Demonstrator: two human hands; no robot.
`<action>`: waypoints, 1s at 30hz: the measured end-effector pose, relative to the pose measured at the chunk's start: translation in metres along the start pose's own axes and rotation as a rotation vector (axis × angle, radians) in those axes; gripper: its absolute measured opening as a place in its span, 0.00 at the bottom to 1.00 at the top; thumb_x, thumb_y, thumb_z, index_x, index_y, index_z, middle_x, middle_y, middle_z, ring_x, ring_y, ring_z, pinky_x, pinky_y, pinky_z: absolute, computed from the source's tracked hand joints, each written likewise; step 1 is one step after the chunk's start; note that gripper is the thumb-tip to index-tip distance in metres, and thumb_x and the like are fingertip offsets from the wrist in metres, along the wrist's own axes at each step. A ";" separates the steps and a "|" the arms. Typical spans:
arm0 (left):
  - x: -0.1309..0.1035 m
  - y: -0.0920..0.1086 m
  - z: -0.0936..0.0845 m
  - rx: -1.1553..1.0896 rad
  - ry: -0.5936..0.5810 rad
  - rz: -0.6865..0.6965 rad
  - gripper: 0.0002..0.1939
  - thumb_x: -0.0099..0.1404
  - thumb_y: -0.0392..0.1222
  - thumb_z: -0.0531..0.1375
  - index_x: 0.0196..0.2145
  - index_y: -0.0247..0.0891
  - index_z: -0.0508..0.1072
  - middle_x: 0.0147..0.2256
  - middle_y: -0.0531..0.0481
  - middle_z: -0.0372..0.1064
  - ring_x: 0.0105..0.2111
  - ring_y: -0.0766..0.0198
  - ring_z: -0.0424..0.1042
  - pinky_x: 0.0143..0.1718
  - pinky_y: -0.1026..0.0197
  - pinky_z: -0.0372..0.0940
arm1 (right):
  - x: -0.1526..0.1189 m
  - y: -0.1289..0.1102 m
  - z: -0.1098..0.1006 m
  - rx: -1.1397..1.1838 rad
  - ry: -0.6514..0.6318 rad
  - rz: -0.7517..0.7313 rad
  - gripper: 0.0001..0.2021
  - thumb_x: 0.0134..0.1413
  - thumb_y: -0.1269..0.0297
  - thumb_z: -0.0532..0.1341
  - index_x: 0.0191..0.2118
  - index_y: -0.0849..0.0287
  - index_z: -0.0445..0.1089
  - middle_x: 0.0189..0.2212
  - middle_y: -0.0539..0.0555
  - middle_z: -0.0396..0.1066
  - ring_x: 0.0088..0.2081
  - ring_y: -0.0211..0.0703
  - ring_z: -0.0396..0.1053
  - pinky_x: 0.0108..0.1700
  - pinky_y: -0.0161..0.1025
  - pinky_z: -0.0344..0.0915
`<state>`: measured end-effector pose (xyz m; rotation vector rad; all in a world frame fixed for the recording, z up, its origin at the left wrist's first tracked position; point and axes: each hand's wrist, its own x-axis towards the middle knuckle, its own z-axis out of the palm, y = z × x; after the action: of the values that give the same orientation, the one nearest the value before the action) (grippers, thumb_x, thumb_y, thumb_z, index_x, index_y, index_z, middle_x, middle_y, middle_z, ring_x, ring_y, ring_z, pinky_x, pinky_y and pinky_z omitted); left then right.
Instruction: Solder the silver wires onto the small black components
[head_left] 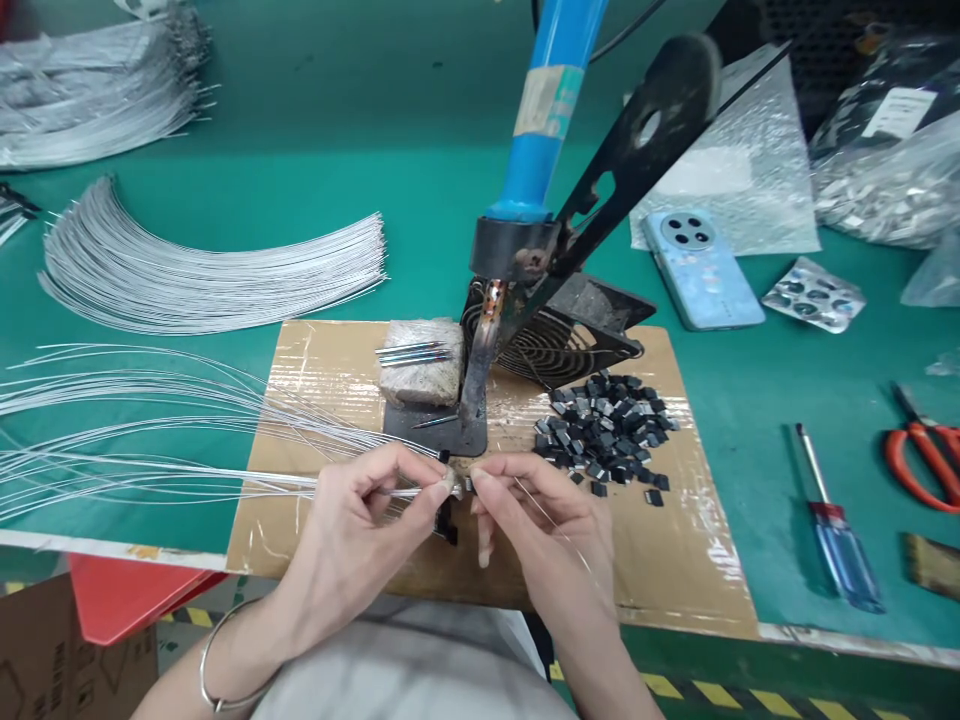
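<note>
1. Blue soldering iron (531, 170) looms nearest the camera, clamped in a black bracket (645, 130) with its tip pointing down at the work, presumably so that both hands can be spared.
2. Left hand (367, 530): thumb and forefinger pinch something small at the end of the white wires (281, 482), just below the iron's tip. The exact piece is hard to make out; the grip near the end likely steadies it.
3. Right hand (562, 520): thumb and forefinger grasp a small dark piece (469, 484) facing the left fingertips. A fine strand (551, 520), probably solder, crosses the palm, perhaps to be within reach.
4. Black pieces (607, 430) lie heaped on the cardboard (675, 580), beside the right hand, probably for easy picking.
5. Behind the iron's tip leans a fan (536, 350), likely for fumes.
6. Farther left, a curved wire bundle (217, 270) rests on the green table (435, 190), apparently as stock.
</note>
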<state>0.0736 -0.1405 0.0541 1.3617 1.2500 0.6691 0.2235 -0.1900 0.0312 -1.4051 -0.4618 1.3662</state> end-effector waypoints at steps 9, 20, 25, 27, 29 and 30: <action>-0.001 -0.004 0.001 -0.086 -0.010 0.009 0.06 0.65 0.34 0.65 0.29 0.38 0.79 0.31 0.50 0.80 0.31 0.65 0.76 0.31 0.66 0.66 | 0.003 0.007 -0.004 0.033 -0.072 -0.016 0.10 0.55 0.56 0.73 0.32 0.56 0.80 0.20 0.47 0.74 0.17 0.31 0.66 0.18 0.27 0.69; 0.001 -0.003 0.003 -0.104 0.002 0.014 0.07 0.64 0.33 0.65 0.27 0.37 0.77 0.31 0.49 0.79 0.31 0.65 0.76 0.31 0.66 0.68 | 0.004 0.014 -0.005 0.044 -0.084 -0.045 0.09 0.57 0.56 0.72 0.32 0.56 0.79 0.21 0.47 0.74 0.17 0.30 0.66 0.18 0.28 0.68; 0.004 0.003 0.006 -0.091 0.010 -0.014 0.08 0.62 0.32 0.65 0.26 0.36 0.76 0.30 0.48 0.79 0.29 0.64 0.75 0.28 0.66 0.67 | 0.001 0.018 -0.008 -0.144 -0.017 -0.210 0.08 0.65 0.57 0.66 0.36 0.54 0.80 0.21 0.46 0.68 0.19 0.32 0.64 0.20 0.31 0.64; 0.005 0.002 0.007 -0.093 0.017 -0.022 0.07 0.62 0.33 0.65 0.25 0.36 0.76 0.30 0.48 0.79 0.30 0.63 0.76 0.29 0.66 0.67 | -0.002 0.018 -0.009 -0.280 0.025 -0.365 0.13 0.72 0.58 0.58 0.44 0.52 0.81 0.23 0.46 0.65 0.21 0.34 0.64 0.24 0.34 0.64; 0.006 0.001 0.007 -0.092 0.027 -0.025 0.07 0.62 0.33 0.64 0.26 0.36 0.76 0.31 0.47 0.79 0.32 0.63 0.77 0.31 0.66 0.67 | -0.005 0.017 -0.011 -0.365 0.037 -0.462 0.17 0.75 0.60 0.51 0.53 0.50 0.78 0.25 0.47 0.63 0.24 0.35 0.64 0.27 0.36 0.63; 0.007 0.000 0.007 -0.086 0.031 -0.024 0.07 0.62 0.33 0.64 0.26 0.36 0.76 0.31 0.47 0.79 0.33 0.63 0.77 0.31 0.66 0.67 | -0.006 0.017 -0.011 -0.378 0.036 -0.474 0.18 0.76 0.61 0.49 0.56 0.49 0.75 0.25 0.46 0.63 0.23 0.36 0.63 0.27 0.36 0.63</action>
<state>0.0818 -0.1368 0.0505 1.2680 1.2459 0.7220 0.2258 -0.2053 0.0172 -1.4918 -0.9990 0.8946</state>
